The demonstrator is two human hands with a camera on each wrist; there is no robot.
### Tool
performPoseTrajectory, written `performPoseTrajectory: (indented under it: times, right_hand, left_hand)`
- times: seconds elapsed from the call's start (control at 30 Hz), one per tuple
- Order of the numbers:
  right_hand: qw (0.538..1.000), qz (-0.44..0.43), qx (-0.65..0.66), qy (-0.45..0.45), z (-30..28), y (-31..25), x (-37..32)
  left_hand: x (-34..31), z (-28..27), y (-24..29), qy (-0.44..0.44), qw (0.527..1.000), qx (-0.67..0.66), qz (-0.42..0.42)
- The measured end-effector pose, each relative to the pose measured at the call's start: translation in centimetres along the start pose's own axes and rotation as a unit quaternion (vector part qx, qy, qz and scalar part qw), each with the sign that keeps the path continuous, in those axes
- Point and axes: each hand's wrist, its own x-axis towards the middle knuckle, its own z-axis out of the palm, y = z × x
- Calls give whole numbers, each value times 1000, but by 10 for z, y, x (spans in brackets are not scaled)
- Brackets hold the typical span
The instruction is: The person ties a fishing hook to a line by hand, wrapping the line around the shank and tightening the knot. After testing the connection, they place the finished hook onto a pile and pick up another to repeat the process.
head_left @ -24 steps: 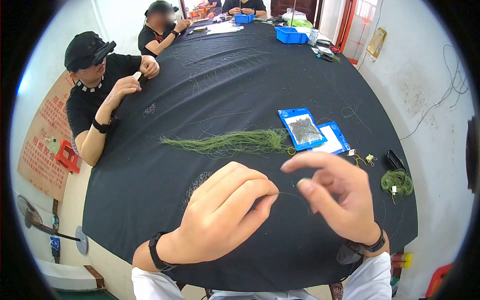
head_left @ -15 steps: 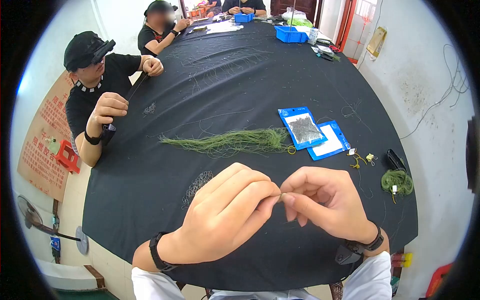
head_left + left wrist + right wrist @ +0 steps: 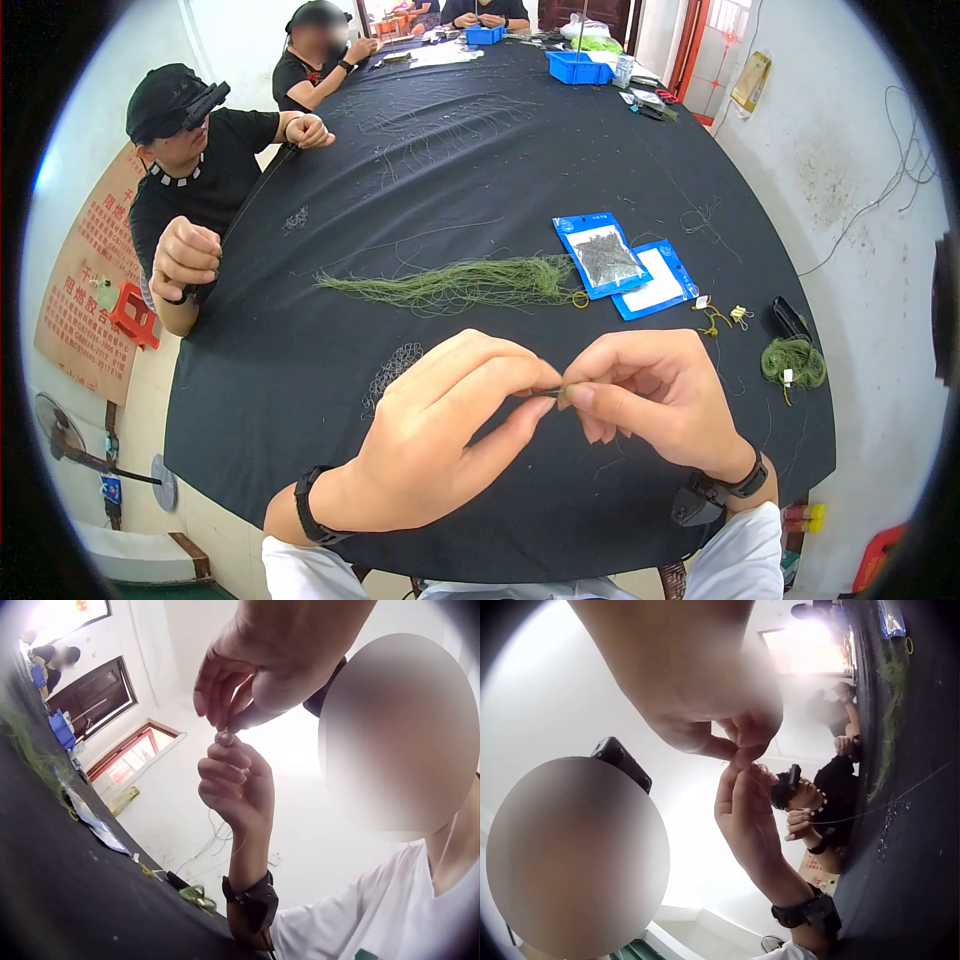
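Above the black cloth, my left hand (image 3: 450, 430) and right hand (image 3: 660, 400) meet at the fingertips. The left thumb and fingers pinch a thin dark strand (image 3: 545, 393); the right thumb and forefinger pinch it beside them. What exactly lies between the fingertips is too small to tell. A fine line (image 3: 885, 804) runs from the hands across the right wrist view. Beyond the hands lies a bundle of green line (image 3: 450, 284), and a pile of small metal hooks or rings (image 3: 390, 378) is left of my left hand.
Two blue packets (image 3: 600, 256) (image 3: 657, 282) overlap right of the bundle. A coil of green line (image 3: 793, 364), a black object (image 3: 790, 318) and a clip (image 3: 741, 317) lie at the right. One person (image 3: 180, 180) sits at the left; others and blue bins (image 3: 580, 68) are farther back.
My right hand has come in from the right, its fingers closing at the left fingertips. The left thumb has dropped slightly from the forefinger. The person at left has drawn their hands apart.
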Motion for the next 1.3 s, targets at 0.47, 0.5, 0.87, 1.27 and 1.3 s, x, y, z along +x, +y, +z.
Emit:
performPoseTrajectory:
  times: [0.47,0.5,0.87,1.27,1.3]
  right_hand:
    - [999,-10,-38,4,2,1,1]
    - [999,-10,-40,6,2,1,1]
    - [999,-9,-43,4,2,1,2]
    - [999,34,10,-21,-1,-1,2]
    - [999,38,13,-22,-1,-1,2]
  left_hand:
    - [-1,1,-2,7,1000,20,1]
    - [0,0,-2,8,1000,23,2]
    - [-1,1,0,6,1000,19,-2]
    - [-1,-7,-1,24,1000,10,-5]
    - [0,-7,0,23,1000,10,-8]
